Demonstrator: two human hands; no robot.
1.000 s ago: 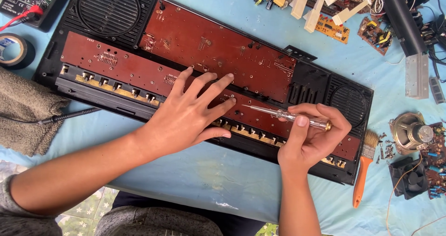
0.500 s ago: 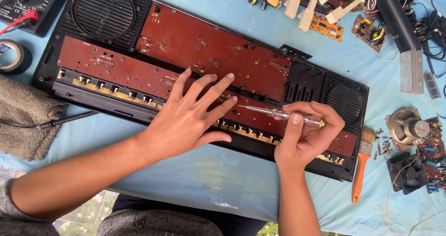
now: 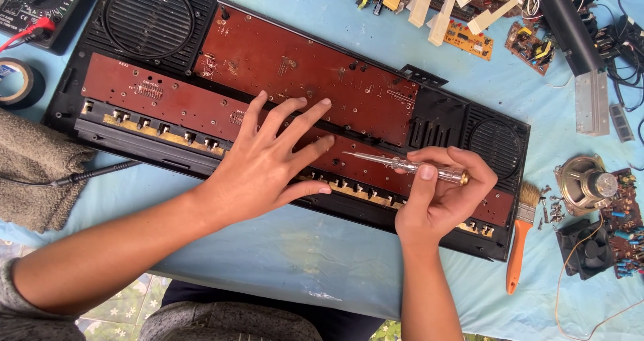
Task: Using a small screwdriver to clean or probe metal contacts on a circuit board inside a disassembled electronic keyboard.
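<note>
Slim clear-handled metal screwdriver (image 3: 402, 164) lies lengthwise along the reddish-brown circuit board (image 3: 302, 73) of the open black keyboard case (image 3: 443, 123), pinched in my right hand (image 3: 439, 197), tip aimed left toward my left hand (image 3: 268, 163), splayed flat, gripping nothing.

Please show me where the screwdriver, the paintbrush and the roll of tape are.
screwdriver (image 3: 402, 164): head view, on its clear shaft beside the right hand's fingers.
paintbrush (image 3: 515, 260): head view, on its orange handle.
roll of tape (image 3: 20, 83): head view, on its black ring.
</note>
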